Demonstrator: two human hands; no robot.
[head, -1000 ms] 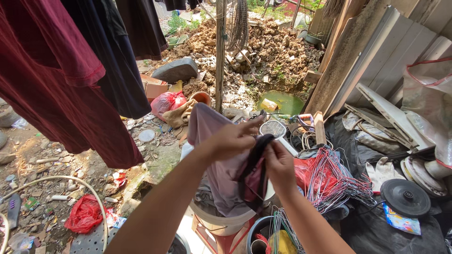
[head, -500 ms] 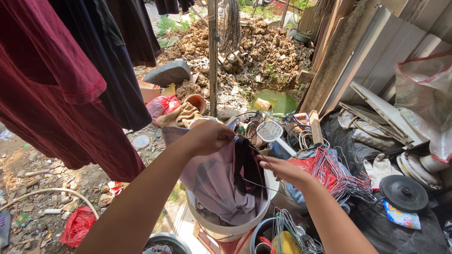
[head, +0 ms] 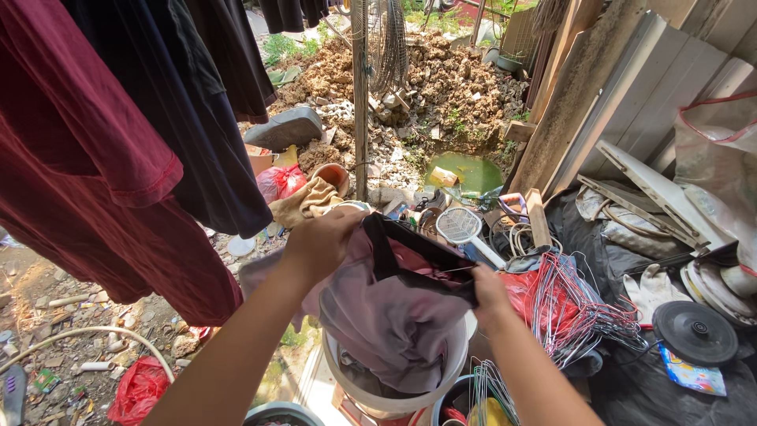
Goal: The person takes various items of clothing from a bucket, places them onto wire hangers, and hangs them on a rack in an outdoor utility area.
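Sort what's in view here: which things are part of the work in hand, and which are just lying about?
In hand:
- left hand and right hand, stretching open the black neckband of a mauve garment
- white bucket beneath it, with more cloth inside
- dark red shirt, hanging at left

Lying about:
- wire hangers
- racket-shaped swatter
- black disc
- red bag
- rubble heap

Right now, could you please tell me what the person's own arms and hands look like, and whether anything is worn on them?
Both forearms are bare up to the bottom edge of the picture: no sleeves or cuffs show. The left hand and the right hand wear no gloves, and no watch, bracelet or ring is visible on the parts that show. The fingers are partly hidden in cloth, so rings there cannot be ruled out.
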